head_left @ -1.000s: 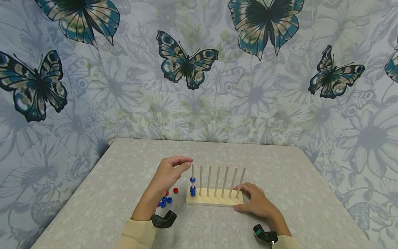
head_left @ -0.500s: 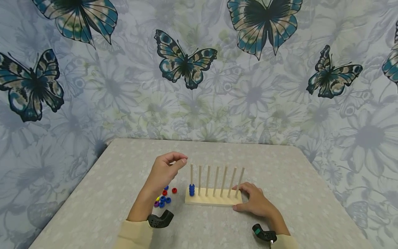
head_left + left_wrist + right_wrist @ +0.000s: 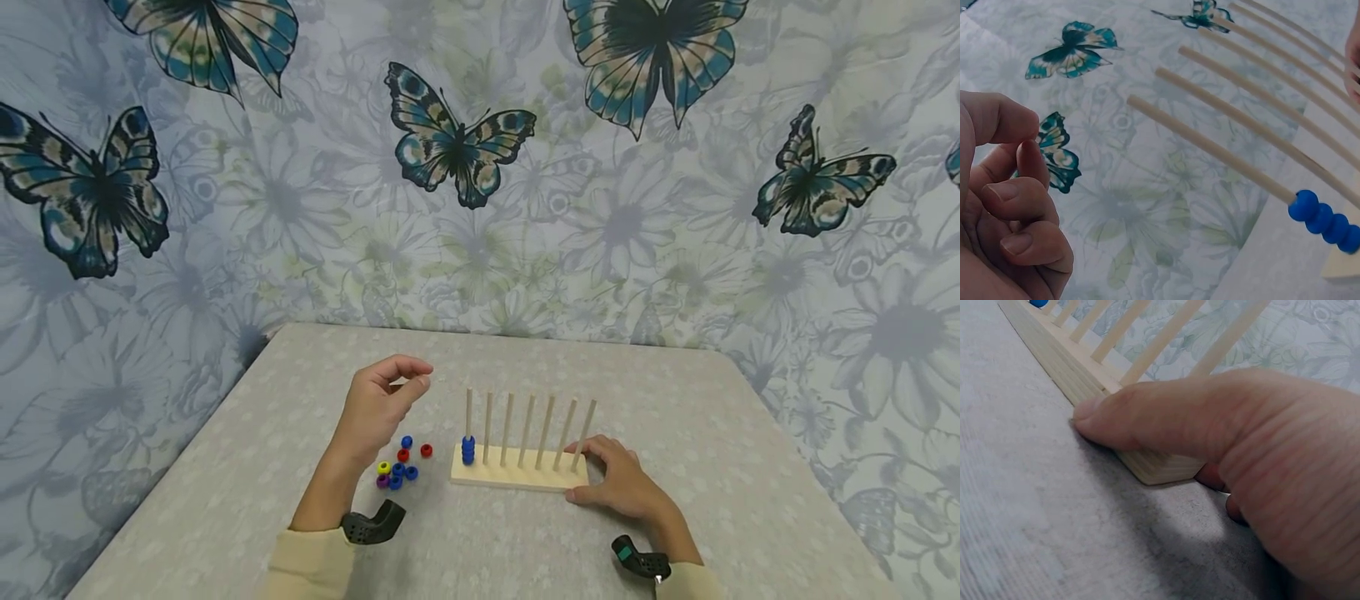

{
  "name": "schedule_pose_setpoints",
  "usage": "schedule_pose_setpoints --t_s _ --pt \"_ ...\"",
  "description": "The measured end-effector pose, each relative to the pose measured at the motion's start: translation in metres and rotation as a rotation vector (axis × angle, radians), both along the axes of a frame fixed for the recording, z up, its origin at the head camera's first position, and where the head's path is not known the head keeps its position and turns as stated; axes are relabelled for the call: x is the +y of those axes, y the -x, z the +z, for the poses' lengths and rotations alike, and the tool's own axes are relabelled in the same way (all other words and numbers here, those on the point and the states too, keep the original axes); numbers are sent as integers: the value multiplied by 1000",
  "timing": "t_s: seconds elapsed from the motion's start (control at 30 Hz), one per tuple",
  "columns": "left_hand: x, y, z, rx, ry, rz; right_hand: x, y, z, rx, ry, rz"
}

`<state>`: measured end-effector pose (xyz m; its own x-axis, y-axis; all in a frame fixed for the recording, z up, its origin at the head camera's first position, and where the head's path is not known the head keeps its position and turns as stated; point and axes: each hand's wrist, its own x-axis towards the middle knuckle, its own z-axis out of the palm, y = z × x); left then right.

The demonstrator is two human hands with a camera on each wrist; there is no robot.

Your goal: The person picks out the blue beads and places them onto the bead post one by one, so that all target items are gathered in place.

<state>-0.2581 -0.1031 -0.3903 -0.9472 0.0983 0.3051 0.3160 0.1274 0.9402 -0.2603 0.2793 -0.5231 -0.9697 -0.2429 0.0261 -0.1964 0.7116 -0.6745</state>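
My right hand [image 3: 622, 483] grips the right end of a wooden peg stand [image 3: 517, 471], the thumb along the front edge of its base. A stack of blue beads [image 3: 468, 451] sits low on the leftmost peg [image 3: 1210, 147]; the other pegs carry none. My left hand [image 3: 378, 408] is raised in the air, left of that peg and apart from it. Its fingers are loosely bent, thumb and forefinger tips close together, with nothing visible between them in the left wrist view.
Loose beads lie on the table left of the stand: several blue ones [image 3: 411, 473], two red ones [image 3: 427, 451], a yellow one [image 3: 384, 468] and a purple one [image 3: 383, 481]. A butterfly-patterned wall covering [image 3: 600, 242] rises behind the cloth-covered table [image 3: 750, 467].
The uppermost blue bead has slid down the leftmost peg onto the stack. My left hand has moved from the peg's top away to the left. The right hand still grips the stand.
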Motion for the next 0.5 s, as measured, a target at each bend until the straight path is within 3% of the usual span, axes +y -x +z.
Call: schedule_pose_setpoints --t_s 0.2,0.5 --pt "-9 -2 -8 -14 68 31 0 0 1 -11 9 16" --pt "-21 -8 -26 -86 45 40 -1 -1 3 -6 15 13"
